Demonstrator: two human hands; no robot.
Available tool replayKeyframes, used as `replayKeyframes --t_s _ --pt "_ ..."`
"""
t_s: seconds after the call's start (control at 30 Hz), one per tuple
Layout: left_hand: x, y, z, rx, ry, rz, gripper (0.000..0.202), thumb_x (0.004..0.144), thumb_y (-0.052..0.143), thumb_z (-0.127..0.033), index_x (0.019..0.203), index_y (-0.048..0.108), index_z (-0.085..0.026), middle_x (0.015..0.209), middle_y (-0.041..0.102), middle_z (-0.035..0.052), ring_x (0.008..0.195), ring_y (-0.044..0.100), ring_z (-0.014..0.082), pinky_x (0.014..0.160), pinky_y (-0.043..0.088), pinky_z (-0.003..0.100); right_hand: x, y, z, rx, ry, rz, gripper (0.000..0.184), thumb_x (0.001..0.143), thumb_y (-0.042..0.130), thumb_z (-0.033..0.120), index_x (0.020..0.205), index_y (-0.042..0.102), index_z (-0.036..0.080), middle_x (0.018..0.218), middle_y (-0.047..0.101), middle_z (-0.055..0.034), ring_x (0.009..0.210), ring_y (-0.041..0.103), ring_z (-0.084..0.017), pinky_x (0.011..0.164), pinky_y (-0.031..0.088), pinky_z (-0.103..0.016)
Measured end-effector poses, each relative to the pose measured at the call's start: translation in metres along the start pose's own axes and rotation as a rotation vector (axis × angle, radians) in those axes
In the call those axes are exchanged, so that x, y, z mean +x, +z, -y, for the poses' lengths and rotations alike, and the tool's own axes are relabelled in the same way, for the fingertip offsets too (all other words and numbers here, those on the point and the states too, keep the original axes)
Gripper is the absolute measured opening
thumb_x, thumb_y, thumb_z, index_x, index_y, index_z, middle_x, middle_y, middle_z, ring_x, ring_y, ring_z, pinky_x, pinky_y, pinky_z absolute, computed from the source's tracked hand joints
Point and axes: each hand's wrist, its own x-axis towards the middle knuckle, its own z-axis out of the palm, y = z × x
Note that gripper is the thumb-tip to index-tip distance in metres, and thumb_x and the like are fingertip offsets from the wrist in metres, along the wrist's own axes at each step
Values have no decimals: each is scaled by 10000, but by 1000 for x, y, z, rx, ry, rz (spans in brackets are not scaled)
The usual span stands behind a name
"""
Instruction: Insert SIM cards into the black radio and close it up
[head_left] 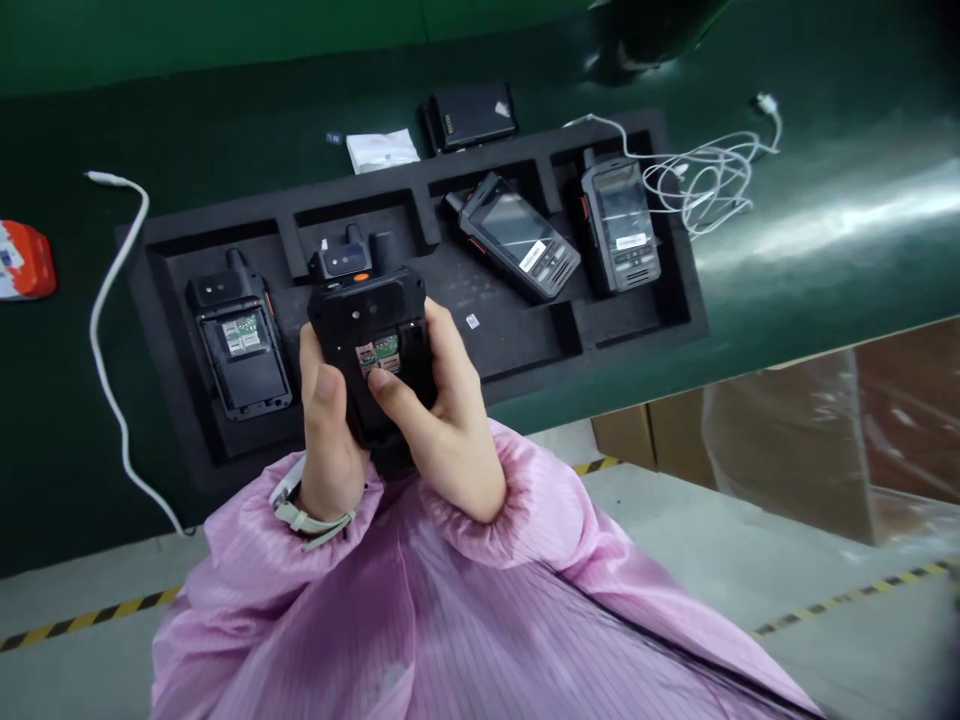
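Observation:
Both my hands hold one black handheld radio (pixel 373 335) above the near edge of a black foam tray (pixel 525 340). Its back is open and shows small card slots. My left hand (pixel 328 430) wraps the left side with the thumb on the back. My right hand (pixel 442 420) grips the right side, thumb tip pressed by the card slots. A second radio (pixel 240 340) lies back-open in the tray's left pocket. Two more radios (pixel 517 240) (pixel 619 222) lie screen-up in the right pockets.
A black back cover (pixel 471 115) and a white paper slip (pixel 381 150) lie beyond the tray. White cables (pixel 705 175) (pixel 105 330) run over the green table. An orange-white object (pixel 22 260) sits at the left edge. Cardboard boxes (pixel 787 440) stand under the table.

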Motion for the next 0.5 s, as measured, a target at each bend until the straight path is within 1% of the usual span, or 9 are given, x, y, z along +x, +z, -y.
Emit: replayKeyframes --t_s 0.13,0.23,0.3,0.37,0.5 --pt "1 5 2 63 16 -47 392 919 512 -626 1063 637 -283 1146 711 74 1275 638 344 859 634 441 2 4 5 39 41 -31 407 905 520 111 1295 467 216 1289 640 -85 1200 645 -219 1051 572 -366" --pt "0 6 3 118 17 -81 454 908 470 -685 1055 610 -278 1138 709 86 1287 624 355 842 631 451 2 8 7 -14 106 -24 438 877 527 89 1282 440 230 1194 646 -67 1098 668 -221 961 595 -369" --pt "-2 5 4 149 16 -76 490 901 440 -722 1085 596 -296 1157 702 80 1296 615 350 830 631 451 1 9 7 -66 132 -24 472 862 549 93 1294 430 241 1152 636 -56 1058 666 -230 931 592 -383" --pt "-4 3 3 144 -6 -52 489 905 426 -729 1124 586 -322 1162 699 68 1296 615 338 827 633 455 0 9 6 -100 126 -25 494 850 566 101 1300 424 245 1144 627 -55 1055 657 -238 923 585 -393" --pt "-5 3 -1 101 -53 -31 458 894 465 -709 1077 605 -314 1148 691 71 1297 608 353 836 632 478 1 7 5 -85 97 -15 468 833 502 50 1252 415 240 1106 626 -49 1016 661 -212 867 600 -353"
